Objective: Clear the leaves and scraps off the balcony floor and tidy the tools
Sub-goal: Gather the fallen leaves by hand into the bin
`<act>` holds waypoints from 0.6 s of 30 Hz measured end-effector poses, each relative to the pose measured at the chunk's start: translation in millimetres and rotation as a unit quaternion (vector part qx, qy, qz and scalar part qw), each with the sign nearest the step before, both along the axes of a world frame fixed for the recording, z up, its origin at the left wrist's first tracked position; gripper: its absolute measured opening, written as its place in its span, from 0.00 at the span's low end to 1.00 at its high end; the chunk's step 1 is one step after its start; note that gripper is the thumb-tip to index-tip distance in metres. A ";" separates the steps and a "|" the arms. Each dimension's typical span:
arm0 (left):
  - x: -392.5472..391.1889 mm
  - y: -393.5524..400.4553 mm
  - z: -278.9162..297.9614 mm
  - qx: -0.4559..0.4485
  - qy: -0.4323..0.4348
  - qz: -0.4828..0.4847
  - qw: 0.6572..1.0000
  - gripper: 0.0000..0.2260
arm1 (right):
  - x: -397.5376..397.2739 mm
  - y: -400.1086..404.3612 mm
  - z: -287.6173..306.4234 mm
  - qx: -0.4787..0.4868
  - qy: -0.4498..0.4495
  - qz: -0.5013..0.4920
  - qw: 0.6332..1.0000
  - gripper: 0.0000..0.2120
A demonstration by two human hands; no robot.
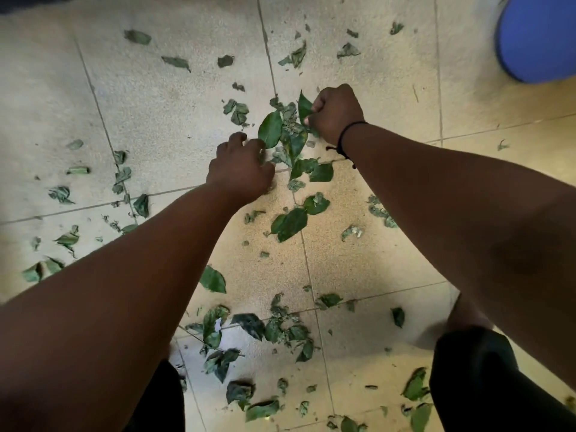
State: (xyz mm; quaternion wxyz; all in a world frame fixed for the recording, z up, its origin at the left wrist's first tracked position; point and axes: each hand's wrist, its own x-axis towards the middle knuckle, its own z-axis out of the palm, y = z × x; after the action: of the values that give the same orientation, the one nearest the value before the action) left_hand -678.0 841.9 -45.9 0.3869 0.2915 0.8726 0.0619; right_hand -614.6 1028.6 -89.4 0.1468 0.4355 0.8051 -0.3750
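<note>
Head view is showing the right hand (335,113) fisting green leaves (286,132) at upper centre while the left hand's (240,166) curled fingers are raking the same pile, so brittle scraps are likely crumbling and slipping back onto the tiled floor (174,120).

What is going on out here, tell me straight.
A person is bent over the tiled floor, gathering fallen leaves by hand. The right hand is closed around a green leaf at the edge of a small pile of leaves, and the left hand reaches into the same pile from the other side. Many more leaves and scraps lie scattered across the tiles. A blue tub sits at the upper right.
</note>
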 end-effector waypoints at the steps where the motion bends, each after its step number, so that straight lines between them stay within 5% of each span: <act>1: -1.9 0.9 0.1 0.001 -0.001 -0.001 1.000 0.23 | -2.2 -2.0 -2.2 0.025 -0.020 0.016 0.999 0.06; 7: -7.3 10.1 -9.0 0.031 -0.010 0.004 0.999 0.21 | -0.5 -8.5 -4.0 -0.004 -0.013 -0.069 0.998 0.14; 12: -12.0 28.4 -23.5 0.066 -0.003 0.016 0.998 0.16 | 12.2 -7.8 -2.3 -0.054 -0.035 -0.072 0.995 0.02; 18: -16.7 38.3 -31.5 0.037 0.012 -0.049 0.998 0.15 | 31.1 -16.5 -0.2 -0.001 -0.033 -0.021 0.999 0.02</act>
State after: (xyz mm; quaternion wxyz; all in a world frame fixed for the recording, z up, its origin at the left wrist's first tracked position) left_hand -694.8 880.2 -77.4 0.3677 0.3487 0.8591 0.0715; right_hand -583.5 1012.1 -89.5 0.1655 0.4643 0.7900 -0.3645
